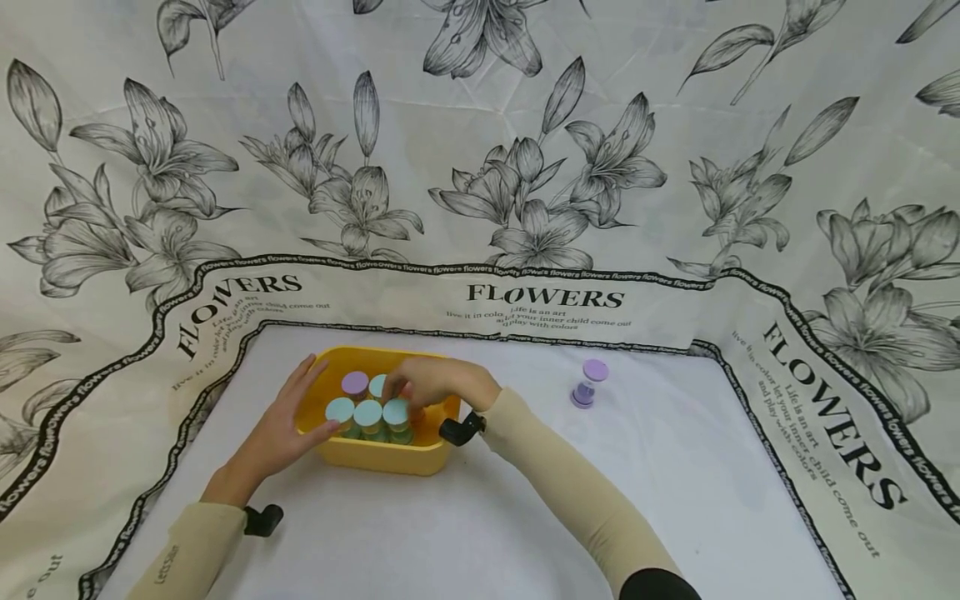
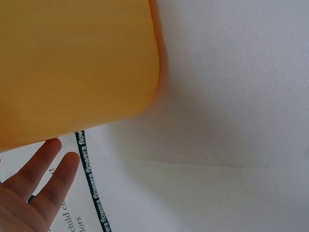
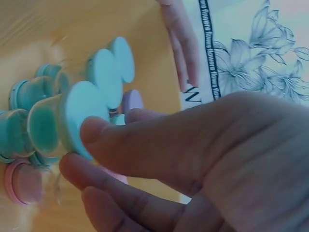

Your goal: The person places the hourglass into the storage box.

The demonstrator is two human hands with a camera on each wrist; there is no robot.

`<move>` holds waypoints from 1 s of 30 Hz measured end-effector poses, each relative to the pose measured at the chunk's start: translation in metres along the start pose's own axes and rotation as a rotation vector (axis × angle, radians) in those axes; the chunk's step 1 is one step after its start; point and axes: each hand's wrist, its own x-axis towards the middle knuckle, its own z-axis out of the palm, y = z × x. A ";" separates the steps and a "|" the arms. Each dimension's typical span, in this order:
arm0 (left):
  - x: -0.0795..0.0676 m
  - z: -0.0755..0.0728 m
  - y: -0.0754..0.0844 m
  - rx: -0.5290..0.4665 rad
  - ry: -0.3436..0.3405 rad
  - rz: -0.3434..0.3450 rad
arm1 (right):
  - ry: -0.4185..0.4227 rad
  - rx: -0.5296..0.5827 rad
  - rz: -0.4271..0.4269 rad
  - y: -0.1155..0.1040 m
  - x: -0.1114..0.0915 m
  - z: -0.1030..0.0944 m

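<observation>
A yellow plastic bin stands on the white cloth, with several sand timers in it. Most have turquoise caps; one purple-capped sand timer sits at the back left. My left hand rests at the bin's left end, thumb over the front rim. In the left wrist view its straight fingers lie against the outer wall. My right hand reaches into the bin. Its thumb and index finger pinch the cap of a turquoise sand timer in the right wrist view.
A purple sand timer stands upright on the white cloth, right of the bin. Among the turquoise ones lies a pink-capped sand timer. A flower-printed fabric rises behind and along both sides.
</observation>
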 end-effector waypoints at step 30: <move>0.000 0.002 0.000 0.016 0.005 -0.015 | 0.709 0.536 -0.101 0.030 -0.097 0.022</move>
